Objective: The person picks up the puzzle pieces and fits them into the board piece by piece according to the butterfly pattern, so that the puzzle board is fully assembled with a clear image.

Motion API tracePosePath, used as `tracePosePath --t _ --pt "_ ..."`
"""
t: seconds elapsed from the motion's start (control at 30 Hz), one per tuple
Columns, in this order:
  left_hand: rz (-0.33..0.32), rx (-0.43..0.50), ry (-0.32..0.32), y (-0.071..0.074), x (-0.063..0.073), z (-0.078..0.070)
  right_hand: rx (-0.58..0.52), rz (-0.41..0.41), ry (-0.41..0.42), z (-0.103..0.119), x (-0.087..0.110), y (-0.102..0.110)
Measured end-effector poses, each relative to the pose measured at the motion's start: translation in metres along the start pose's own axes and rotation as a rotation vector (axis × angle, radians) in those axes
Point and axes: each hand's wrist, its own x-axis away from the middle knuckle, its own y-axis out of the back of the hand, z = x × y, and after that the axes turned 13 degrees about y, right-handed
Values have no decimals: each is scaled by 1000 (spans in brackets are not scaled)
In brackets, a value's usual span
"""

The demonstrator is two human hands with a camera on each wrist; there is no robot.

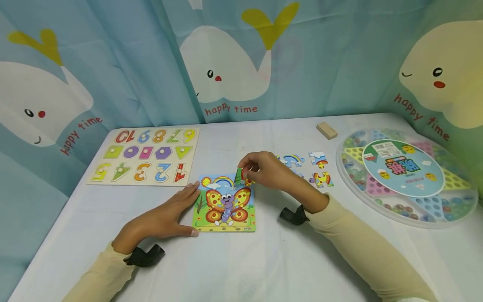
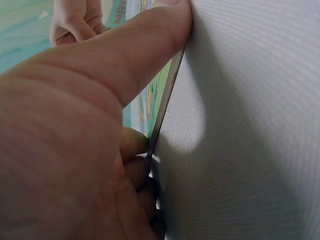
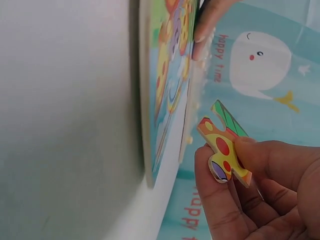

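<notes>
A square butterfly puzzle board [image 1: 225, 205] lies on the table, its butterfly, rainbow and sun showing. My left hand [image 1: 167, 216] rests along the board's left side, fingertips at the upper left edge and thumb at the lower left corner. In the left wrist view, the thumb [image 2: 125, 55] reaches across the board's edge. Above the upper right corner, my right hand [image 1: 266, 170] pinches a puzzle piece between thumb and fingers. The right wrist view shows this puzzle piece [image 3: 222, 150] tilted, yellow with red spots and a green corner, apart from the board.
Several loose puzzle pieces [image 1: 320, 179] lie right of the board, partly behind my right hand. A number-and-shape peg board [image 1: 151, 144] stands back left. At the right is a round marble-game box [image 1: 403, 167]; a small wooden block [image 1: 326, 130] lies near the back edge.
</notes>
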Motion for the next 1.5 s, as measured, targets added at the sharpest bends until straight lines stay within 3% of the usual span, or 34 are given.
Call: tracePosePath --t 0.5,0.9,1.5 --pt "5 3 -4 1 -1 -2 -28 32 38 15 -16 -16" --pt "2 7 12 0 0 -5 -52 138 62 23 -24 -37" --pt "-12 -73 -53 -1 -1 -5 -25 223 50 35 -34 -63"
